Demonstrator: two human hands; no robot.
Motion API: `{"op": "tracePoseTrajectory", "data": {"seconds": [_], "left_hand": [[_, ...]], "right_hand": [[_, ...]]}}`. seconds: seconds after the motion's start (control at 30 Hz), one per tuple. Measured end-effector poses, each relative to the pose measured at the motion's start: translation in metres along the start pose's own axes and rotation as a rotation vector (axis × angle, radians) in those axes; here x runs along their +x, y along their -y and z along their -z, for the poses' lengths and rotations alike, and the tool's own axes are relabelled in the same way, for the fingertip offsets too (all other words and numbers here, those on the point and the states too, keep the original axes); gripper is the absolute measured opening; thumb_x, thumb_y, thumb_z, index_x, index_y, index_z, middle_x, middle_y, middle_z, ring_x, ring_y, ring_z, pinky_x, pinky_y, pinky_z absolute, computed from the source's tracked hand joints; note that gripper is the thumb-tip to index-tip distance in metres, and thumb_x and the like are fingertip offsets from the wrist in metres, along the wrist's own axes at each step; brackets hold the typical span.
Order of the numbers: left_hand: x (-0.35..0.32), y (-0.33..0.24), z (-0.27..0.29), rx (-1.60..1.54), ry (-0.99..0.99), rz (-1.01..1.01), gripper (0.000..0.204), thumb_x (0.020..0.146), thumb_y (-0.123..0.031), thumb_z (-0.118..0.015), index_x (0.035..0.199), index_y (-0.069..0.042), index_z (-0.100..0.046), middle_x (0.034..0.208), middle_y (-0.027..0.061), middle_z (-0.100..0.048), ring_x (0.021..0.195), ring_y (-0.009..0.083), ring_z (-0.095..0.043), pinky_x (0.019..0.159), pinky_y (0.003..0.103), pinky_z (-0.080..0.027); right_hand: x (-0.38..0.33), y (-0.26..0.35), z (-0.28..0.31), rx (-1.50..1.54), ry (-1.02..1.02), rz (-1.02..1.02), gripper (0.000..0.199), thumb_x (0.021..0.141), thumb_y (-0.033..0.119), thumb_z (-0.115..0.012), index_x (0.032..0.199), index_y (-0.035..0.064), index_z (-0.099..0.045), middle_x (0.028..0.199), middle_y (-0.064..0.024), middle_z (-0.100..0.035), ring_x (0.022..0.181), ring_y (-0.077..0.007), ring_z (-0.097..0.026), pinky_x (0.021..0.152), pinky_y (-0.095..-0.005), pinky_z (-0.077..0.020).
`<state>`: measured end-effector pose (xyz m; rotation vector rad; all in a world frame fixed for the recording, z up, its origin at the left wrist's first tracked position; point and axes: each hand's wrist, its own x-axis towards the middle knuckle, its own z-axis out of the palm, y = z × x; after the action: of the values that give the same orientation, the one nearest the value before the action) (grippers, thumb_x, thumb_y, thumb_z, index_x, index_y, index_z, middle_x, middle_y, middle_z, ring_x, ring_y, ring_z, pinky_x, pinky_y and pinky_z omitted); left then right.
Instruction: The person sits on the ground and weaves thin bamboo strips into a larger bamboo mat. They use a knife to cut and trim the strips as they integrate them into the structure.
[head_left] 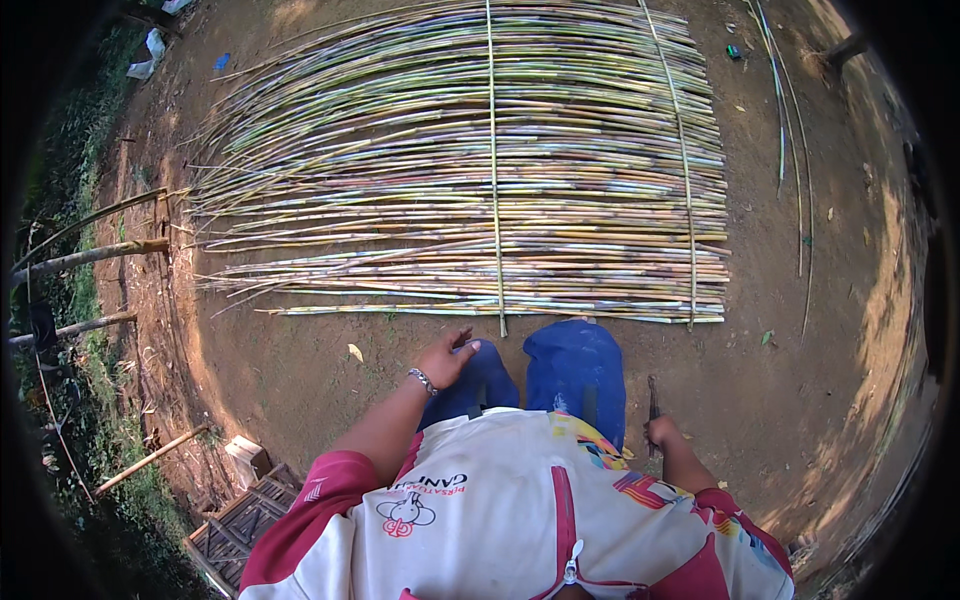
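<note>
Many thin bamboo poles lie side by side on the dirt in front of me. Two poles cross over them, a middle cross pole and a right-hand cross pole. My left hand, with a bracelet at the wrist, is over my left knee. Its fingers are apart and it holds nothing. At my right side, my right hand is closed around a dark, slim tool that looks like pliers, pointing forward. Neither hand touches the poles.
Several loose long poles lie on the ground at the far right. On the left stand wooden rails beside a bank of greenery. A slatted bamboo frame and a pale block are at the lower left.
</note>
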<state>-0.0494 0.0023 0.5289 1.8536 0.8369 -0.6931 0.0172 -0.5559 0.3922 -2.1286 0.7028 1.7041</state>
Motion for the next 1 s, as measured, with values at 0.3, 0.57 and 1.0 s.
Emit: {"op": "tracePoseTrajectory", "data": {"seconds": [0.3,0.57,1.0], "left_hand": [[-0.107,0.081,0.049,-0.004,-0.029,0.312,0.069,0.100,-0.049,-0.063,0.147,0.000,-0.054,0.143,0.0257,-0.061,0.135,0.0366,-0.059,0.112,0.042,-0.045],[-0.137,0.173,0.091,-0.009,-0.191,0.332,0.069,0.099,-0.052,-0.062,0.143,0.001,-0.059,0.136,0.0289,-0.065,0.128,0.0414,-0.062,0.110,0.043,-0.047],[-0.124,0.253,0.031,-0.186,-0.014,0.187,0.068,0.099,-0.047,-0.064,0.142,0.006,-0.058,0.135,0.0261,-0.067,0.125,0.0347,-0.065,0.108,0.040,-0.048]], "right_hand": [[-0.155,0.172,0.046,0.391,-0.141,0.315,0.015,0.098,0.014,-0.061,0.097,0.0006,-0.056,0.076,-0.0089,-0.063,0.060,-0.0194,-0.062,0.052,-0.0381,-0.0509],[-0.226,0.141,-0.030,0.160,-0.188,0.350,0.017,0.099,0.016,-0.063,0.099,0.0024,-0.054,0.076,-0.0074,-0.062,0.058,-0.0194,-0.060,0.052,-0.0381,-0.0523],[-0.255,0.014,-0.120,-0.568,-0.084,0.128,0.026,0.091,0.022,-0.072,0.095,-0.0035,-0.069,0.075,-0.0145,-0.073,0.064,-0.0252,-0.071,0.057,-0.0403,-0.0552]]}}
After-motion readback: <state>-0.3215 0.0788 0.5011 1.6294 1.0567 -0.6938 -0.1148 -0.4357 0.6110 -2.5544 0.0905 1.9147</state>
